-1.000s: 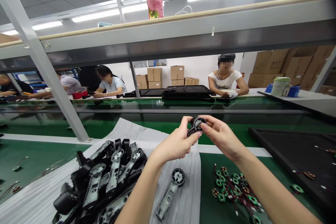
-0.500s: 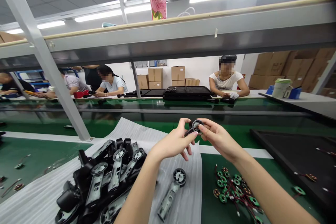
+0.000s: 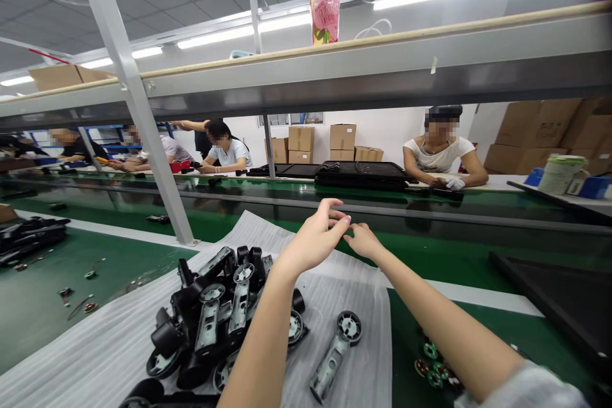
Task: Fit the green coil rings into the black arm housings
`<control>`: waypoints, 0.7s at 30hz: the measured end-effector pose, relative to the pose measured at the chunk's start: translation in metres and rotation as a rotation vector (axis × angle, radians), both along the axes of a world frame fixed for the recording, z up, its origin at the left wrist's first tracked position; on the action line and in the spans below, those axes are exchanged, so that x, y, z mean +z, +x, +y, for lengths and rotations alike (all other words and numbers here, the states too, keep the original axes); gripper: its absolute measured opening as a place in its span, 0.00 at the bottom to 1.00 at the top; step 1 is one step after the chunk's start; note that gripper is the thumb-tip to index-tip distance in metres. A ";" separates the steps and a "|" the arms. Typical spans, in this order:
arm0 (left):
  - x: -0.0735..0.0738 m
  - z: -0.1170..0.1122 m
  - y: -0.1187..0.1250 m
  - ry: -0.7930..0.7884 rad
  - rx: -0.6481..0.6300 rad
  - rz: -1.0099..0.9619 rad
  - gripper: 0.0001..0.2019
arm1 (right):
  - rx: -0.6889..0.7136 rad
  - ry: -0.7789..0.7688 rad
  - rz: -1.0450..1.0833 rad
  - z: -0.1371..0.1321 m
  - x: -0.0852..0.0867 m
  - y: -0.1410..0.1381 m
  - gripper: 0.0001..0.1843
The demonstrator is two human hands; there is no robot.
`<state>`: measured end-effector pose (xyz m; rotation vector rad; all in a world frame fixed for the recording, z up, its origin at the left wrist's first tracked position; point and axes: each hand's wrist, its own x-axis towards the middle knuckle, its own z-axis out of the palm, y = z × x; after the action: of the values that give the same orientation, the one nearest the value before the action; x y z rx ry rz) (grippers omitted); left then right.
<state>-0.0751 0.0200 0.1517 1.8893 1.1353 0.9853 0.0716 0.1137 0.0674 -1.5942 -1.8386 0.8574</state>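
My left hand (image 3: 315, 237) is raised over the white foam sheet (image 3: 370, 296), its back toward me and its fingers curled. My right hand (image 3: 364, 242) meets its thumb and fingertips, with its own fingers pinched together. Whatever the two hands hold is hidden behind the left hand and fingers. Below them lies a single grey-and-black arm-shaped part (image 3: 331, 357) with a spoked round end. A heap of similar parts (image 3: 241, 299) lies left of my left forearm. Small green ring-shaped circuit boards with wires (image 3: 434, 370) lie beneath my right forearm, partly covered by it.
A metal post (image 3: 138, 102) rises at left to a shelf (image 3: 287, 86) bearing a pink bottle (image 3: 325, 0). A black tray (image 3: 549, 293) lies at right. Beyond the green conveyor belt (image 3: 430, 245) several people sit working. More black parts (image 3: 33, 236) lie far left.
The view has swung left, so the scene sits further right. The black ring-ended part, visible between both hands before, is now out of sight. My right hand has turned, its fingers drawn in.
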 end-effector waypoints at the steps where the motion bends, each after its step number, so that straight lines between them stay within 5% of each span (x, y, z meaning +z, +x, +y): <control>1: 0.000 0.001 0.000 0.018 0.026 -0.003 0.15 | 0.068 0.033 -0.074 -0.012 0.006 0.004 0.16; 5: -0.001 0.006 0.001 0.053 0.092 0.002 0.17 | 0.450 0.060 -0.215 -0.083 0.009 0.016 0.17; 7: -0.003 0.006 0.002 0.028 0.054 0.041 0.17 | 0.550 0.070 -0.297 -0.114 0.000 0.017 0.30; 10: -0.011 0.005 0.003 -0.021 -0.005 0.151 0.21 | 0.643 0.222 -0.520 -0.133 -0.012 0.018 0.29; 17: -0.030 0.009 0.018 -0.262 -0.299 0.393 0.26 | 0.364 0.436 -0.421 -0.112 0.017 0.057 0.22; 21: -0.035 0.012 0.032 -0.410 -0.448 0.206 0.21 | 0.164 0.392 -0.248 -0.107 0.034 0.098 0.32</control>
<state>-0.0433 0.0322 0.1172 1.8129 0.8823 0.2897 0.1696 0.0068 0.1010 -1.3594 -2.1734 0.3400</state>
